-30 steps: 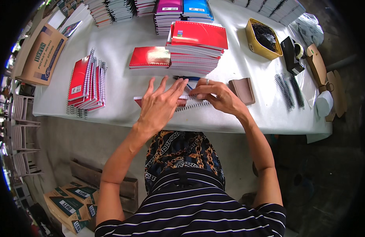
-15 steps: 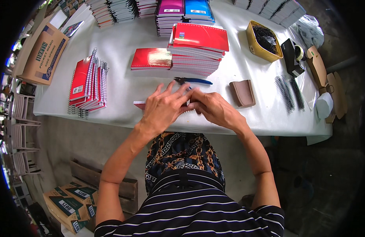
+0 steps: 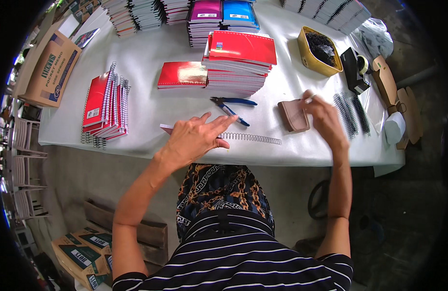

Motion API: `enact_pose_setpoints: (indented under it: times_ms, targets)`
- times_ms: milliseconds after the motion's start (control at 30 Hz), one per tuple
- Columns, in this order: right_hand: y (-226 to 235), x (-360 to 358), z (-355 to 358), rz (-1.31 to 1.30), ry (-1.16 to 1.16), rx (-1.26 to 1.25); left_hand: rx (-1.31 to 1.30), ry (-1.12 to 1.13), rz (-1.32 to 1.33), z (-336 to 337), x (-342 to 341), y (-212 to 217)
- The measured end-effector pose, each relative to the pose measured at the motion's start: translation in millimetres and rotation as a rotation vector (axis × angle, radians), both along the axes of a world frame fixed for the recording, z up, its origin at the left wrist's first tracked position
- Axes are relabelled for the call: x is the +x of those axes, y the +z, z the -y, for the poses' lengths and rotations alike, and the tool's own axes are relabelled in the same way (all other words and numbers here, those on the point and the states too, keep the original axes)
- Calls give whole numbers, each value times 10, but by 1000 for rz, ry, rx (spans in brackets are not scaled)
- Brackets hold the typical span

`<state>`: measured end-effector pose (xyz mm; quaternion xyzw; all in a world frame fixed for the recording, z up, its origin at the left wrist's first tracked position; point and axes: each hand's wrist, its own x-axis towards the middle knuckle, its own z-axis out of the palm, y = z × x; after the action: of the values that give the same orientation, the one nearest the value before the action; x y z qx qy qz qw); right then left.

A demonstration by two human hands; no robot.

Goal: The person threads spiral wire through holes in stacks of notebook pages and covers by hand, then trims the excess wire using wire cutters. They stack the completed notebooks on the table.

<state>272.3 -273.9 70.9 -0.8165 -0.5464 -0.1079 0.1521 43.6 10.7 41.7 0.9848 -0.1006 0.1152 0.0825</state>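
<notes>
My left hand (image 3: 191, 137) lies over a thin notebook (image 3: 165, 128), its fingers stretched out and spread. Only the notebook's red left corner shows; the hand hides the rest. From beneath the thumb and forefinger a long wire spiral coil (image 3: 253, 138) runs out to the right along the table. My right hand (image 3: 324, 120) is raised beside a brown leather-like holder (image 3: 294, 115), fingers bent and smeared by motion; whether it holds anything is unclear. Blue-handled cutting pliers (image 3: 231, 107) lie open just beyond the left hand.
Spiral-bound red notebooks (image 3: 103, 109) lie at left. A tall red notebook stack (image 3: 241, 63) stands beyond the pliers, beside a lower red pile (image 3: 182, 75). At right are a yellow basket (image 3: 307, 57), loose dark coils (image 3: 347, 114) and a black box (image 3: 353, 72). A carton (image 3: 54, 70) sits far left.
My right hand has left my left hand and swung right to the brown holder. The coil and the pliers' second handle now show. My left hand stays over the notebook.
</notes>
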Motion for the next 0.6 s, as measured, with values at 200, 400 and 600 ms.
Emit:
enact_pose_setpoints:
  times_ms: [200,400,600]
  targets:
    - [70,739,450,175,-36,-280,-7,-19,-31,3,79,91]
    - [37,229,-60,-283,32,-601,-45,-78,-34,-81,55,135]
    - [355,50,-425,-961,377,-159,-67,159,-228,-318,-148,159]
